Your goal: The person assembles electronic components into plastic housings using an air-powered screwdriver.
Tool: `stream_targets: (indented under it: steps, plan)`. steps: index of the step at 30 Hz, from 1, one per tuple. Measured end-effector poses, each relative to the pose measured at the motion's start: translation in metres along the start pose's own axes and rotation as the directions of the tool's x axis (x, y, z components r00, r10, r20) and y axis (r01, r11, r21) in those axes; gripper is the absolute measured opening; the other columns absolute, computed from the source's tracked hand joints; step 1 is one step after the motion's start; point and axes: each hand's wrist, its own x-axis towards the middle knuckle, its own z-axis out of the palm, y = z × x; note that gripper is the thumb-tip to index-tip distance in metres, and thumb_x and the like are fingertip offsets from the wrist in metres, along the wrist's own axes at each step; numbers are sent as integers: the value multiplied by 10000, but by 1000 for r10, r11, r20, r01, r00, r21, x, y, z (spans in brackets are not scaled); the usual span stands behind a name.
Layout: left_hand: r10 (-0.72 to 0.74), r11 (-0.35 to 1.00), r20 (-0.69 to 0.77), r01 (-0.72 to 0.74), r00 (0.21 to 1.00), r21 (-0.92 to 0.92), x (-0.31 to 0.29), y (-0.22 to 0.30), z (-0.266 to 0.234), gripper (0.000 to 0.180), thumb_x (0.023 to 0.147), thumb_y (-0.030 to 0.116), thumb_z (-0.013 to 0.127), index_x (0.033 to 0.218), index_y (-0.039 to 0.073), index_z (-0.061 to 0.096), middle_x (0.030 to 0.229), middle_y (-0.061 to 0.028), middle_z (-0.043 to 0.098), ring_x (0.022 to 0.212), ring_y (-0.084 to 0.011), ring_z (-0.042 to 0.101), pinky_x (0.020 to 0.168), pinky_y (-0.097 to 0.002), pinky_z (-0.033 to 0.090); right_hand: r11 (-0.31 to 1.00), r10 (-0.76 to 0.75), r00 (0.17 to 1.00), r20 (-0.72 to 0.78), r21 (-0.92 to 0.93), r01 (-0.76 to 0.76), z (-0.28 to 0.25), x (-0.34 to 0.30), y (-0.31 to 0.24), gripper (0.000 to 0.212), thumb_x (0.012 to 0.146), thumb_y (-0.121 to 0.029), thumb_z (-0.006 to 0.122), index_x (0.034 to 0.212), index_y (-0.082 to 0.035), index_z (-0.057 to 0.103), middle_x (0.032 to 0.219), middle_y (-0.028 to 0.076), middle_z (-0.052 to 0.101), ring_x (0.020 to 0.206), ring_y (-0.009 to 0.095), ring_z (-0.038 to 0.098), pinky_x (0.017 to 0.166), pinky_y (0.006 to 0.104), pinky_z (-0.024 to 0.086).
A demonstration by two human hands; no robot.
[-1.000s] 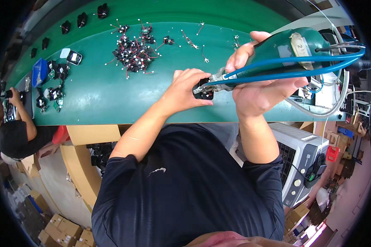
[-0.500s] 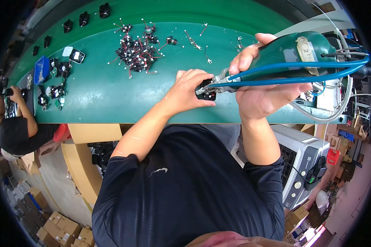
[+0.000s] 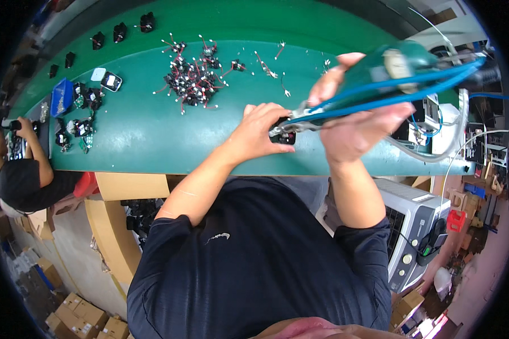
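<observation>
My left hand pinches a small black part on the green bench between thumb and fingers. In my right hand is a green-bodied hand tool with two blue air hoses along it. Its metal nose reaches over the black part, beside my left fingertips. Whether the nose touches the part cannot be made out. The tool's body and my right fingers are smeared by motion. Beyond my left hand lies a pile of small black parts with red wires and white plugs.
Loose wire leads lie at the far middle. To the left are a blue bin, a digital device and green circuit boards. Another person sits at far left. A grey machine stands below the bench at right.
The green tool's rear end and hoses have swung a little left, and the right hand has shifted slightly with it. My left hand keeps its hold on the black part.
</observation>
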Motion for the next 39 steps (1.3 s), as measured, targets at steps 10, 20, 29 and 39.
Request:
stream_targets:
  steps: [10,20,29,39]
  plan:
    - [-51,932,-86,78,995,355,96,-12,-129,689,708,156,817,1345,53,577,1309,-184,596,1262,-394,579,1083,-481,456,869,-421,907,-19,-294,397,-59,52,-103,764,1084,-634,348,1449,30,440,1256,231,625,698,227,648,564,295,533]
    - [-557,478,-111,427,823,767,173,-167,-214,921,753,248,918,1543,197,448,1563,-57,482,1441,-333,461,1143,-555,363,331,-745,666,39,-846,419,-80,5,-78,584,1069,-244,571,1506,75,350,1400,237,523,1170,284,565,1017,410,491]
    - [194,832,-447,95,873,547,5,-27,-229,282,901,57,744,1181,30,720,1164,-154,699,1121,-341,666,1003,-424,506,449,12,782,623,-702,553,9,9,129,319,851,-98,760,1155,-48,680,1136,134,658,1065,352,612,912,458,539]
    - [-323,367,-927,928,191,63,-404,-18,-122,183,934,40,686,1113,16,717,1032,-96,667,929,-197,639,858,-326,525,223,218,807,550,-833,507,32,20,161,343,909,-159,696,1247,-105,718,1100,188,684,985,383,703,840,478,584]
